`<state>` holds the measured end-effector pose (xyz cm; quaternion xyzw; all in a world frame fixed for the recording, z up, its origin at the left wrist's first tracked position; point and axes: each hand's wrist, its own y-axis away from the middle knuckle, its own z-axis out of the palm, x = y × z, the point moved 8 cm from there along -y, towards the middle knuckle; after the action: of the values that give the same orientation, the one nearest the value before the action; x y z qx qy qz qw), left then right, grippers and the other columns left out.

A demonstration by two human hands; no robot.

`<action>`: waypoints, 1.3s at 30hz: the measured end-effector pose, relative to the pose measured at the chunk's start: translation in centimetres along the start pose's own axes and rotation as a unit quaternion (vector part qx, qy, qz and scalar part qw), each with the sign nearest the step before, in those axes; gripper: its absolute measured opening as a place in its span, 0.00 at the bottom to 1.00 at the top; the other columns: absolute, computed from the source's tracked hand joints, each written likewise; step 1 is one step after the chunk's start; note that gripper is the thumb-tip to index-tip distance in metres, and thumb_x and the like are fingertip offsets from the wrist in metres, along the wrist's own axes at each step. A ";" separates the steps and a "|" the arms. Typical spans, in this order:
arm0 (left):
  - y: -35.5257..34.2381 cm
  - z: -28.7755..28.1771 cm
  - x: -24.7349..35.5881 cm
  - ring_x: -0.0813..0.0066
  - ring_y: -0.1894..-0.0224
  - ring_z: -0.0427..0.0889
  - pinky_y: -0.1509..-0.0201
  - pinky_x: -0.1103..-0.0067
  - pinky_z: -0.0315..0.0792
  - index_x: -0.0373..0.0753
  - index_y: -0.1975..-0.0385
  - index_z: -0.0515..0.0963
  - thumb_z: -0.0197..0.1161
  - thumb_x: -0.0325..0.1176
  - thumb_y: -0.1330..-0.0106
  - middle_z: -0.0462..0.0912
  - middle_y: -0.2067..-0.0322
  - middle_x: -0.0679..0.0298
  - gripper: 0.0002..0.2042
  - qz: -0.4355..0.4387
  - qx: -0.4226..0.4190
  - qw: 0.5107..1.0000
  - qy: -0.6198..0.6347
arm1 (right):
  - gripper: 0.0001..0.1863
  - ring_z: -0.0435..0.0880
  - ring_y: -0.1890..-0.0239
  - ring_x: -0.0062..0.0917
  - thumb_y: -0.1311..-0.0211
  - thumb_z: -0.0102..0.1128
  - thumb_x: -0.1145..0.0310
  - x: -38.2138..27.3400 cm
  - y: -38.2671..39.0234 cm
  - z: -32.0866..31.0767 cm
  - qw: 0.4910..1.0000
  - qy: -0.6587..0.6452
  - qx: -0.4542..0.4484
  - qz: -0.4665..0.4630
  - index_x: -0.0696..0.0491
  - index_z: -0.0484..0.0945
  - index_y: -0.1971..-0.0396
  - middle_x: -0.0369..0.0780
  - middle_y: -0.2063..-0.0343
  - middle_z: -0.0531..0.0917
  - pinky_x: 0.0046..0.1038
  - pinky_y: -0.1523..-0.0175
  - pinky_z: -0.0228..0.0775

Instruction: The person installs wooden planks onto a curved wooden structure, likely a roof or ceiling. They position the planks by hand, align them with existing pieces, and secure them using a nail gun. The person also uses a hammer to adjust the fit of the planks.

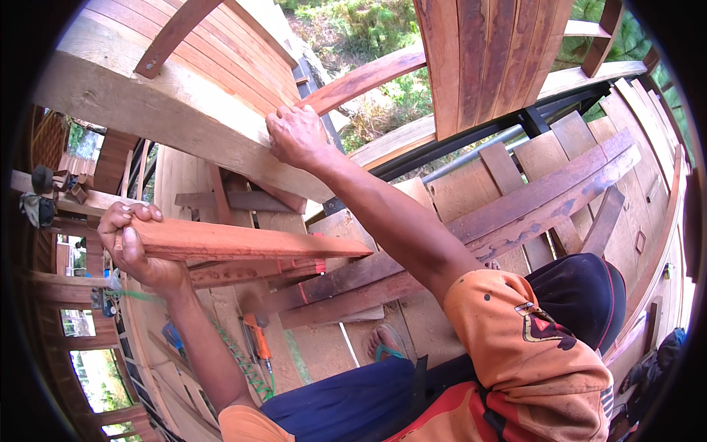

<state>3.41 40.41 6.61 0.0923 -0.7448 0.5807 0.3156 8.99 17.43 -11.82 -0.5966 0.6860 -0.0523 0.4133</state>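
We're clasping a plank (250,241), left hand (138,252) closed round its end; right hand (300,138) is curling at the beam (169,124), hold unclear. Slatted panel (482,59) is standing assembled; plank's seemingly awaiting fixing.

Gap btwn pale beam (169,118) & red plank (243,240), R forearm (375,193) at rt.

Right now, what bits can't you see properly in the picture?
All in the head view:
- Gripped end of the wooden bar: partly covered by the left hand.
- What's under the right hand: hidden by that hand.
- Heel of the foot: hidden by the dark blue trousers.
- Dark bundle, far right: too shadowy near the picture's rim.
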 end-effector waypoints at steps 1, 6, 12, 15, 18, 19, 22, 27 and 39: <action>0.0 0.0 0.1 0.72 0.62 0.70 0.59 0.72 0.71 0.37 0.61 0.68 0.51 0.31 0.38 0.66 0.60 0.61 0.08 0.000 0.002 1.000 -0.004 | 0.11 0.83 0.57 0.36 0.50 0.62 0.68 -0.1 -0.1 0.0 1.000 -0.002 -0.006 0.002 0.54 0.79 0.66 0.44 0.66 0.82 0.38 0.51 0.69; 0.0 0.4 0.4 0.72 0.62 0.70 0.59 0.72 0.71 0.37 0.61 0.68 0.51 0.31 0.38 0.66 0.60 0.62 0.08 0.005 -0.009 1.000 0.004 | 0.10 0.83 0.58 0.39 0.49 0.61 0.68 1.0 -0.6 0.3 0.999 -0.041 -0.021 0.003 0.55 0.79 0.67 0.46 0.66 0.83 0.39 0.52 0.72; 0.2 0.4 0.4 0.72 0.62 0.70 0.59 0.72 0.71 0.37 0.61 0.68 0.51 0.31 0.37 0.66 0.60 0.62 0.08 0.002 -0.008 1.000 0.006 | 0.10 0.84 0.59 0.39 0.51 0.61 0.69 1.0 -0.5 0.0 0.998 -0.034 -0.040 0.033 0.56 0.80 0.69 0.47 0.67 0.84 0.38 0.53 0.74; 0.1 0.4 0.3 0.72 0.63 0.70 0.59 0.72 0.71 0.37 0.61 0.68 0.51 0.30 0.37 0.66 0.61 0.62 0.08 0.000 -0.006 1.000 0.004 | 0.11 0.84 0.60 0.40 0.53 0.62 0.68 0.8 -0.6 0.0 0.997 -0.014 -0.057 0.040 0.57 0.80 0.68 0.47 0.67 0.84 0.39 0.53 0.74; 0.1 0.3 0.1 0.72 0.63 0.70 0.60 0.73 0.71 0.37 0.61 0.67 0.51 0.30 0.38 0.66 0.61 0.62 0.07 -0.001 -0.006 1.000 0.009 | 0.12 0.85 0.61 0.40 0.54 0.62 0.67 0.3 -0.6 -0.3 0.999 0.002 -0.044 0.026 0.57 0.79 0.68 0.48 0.67 0.84 0.40 0.55 0.75; 0.1 0.3 0.1 0.72 0.63 0.70 0.60 0.73 0.71 0.37 0.62 0.67 0.51 0.30 0.38 0.66 0.61 0.62 0.07 -0.002 -0.007 1.000 0.011 | 0.12 0.85 0.61 0.40 0.54 0.63 0.67 0.1 -0.5 -0.4 0.999 0.006 -0.037 0.020 0.57 0.79 0.68 0.48 0.67 0.84 0.40 0.56 0.75; 0.2 0.1 0.5 0.72 0.63 0.71 0.60 0.72 0.71 0.37 0.62 0.67 0.51 0.29 0.38 0.66 0.61 0.62 0.07 -0.004 0.006 1.000 -0.001 | 0.11 0.85 0.63 0.40 0.52 0.60 0.66 -0.3 -0.5 -0.4 1.000 -0.006 -0.021 0.014 0.56 0.79 0.69 0.47 0.67 0.83 0.41 0.58 0.75; 0.5 0.5 0.9 0.72 0.63 0.71 0.60 0.72 0.71 0.38 0.61 0.67 0.51 0.30 0.38 0.66 0.61 0.62 0.08 0.001 -0.005 1.000 -0.005 | 0.09 0.83 0.67 0.41 0.46 0.56 0.63 1.5 -0.6 -0.4 0.999 -0.052 0.007 0.003 0.52 0.79 0.72 0.45 0.71 0.82 0.41 0.60 0.75; 0.4 0.5 0.5 0.74 0.63 0.71 0.59 0.73 0.71 0.38 0.61 0.67 0.52 0.32 0.38 0.66 0.61 0.63 0.08 0.001 0.015 1.000 -0.005 | 0.11 0.83 0.59 0.40 0.44 0.57 0.62 2.1 -0.8 -0.5 0.995 -0.094 -0.013 0.041 0.53 0.79 0.69 0.46 0.65 0.83 0.40 0.54 0.74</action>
<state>2.62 40.19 6.54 0.0996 -0.7376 0.5916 0.3098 9.39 15.15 -12.12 -0.5757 0.6685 0.0304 0.4698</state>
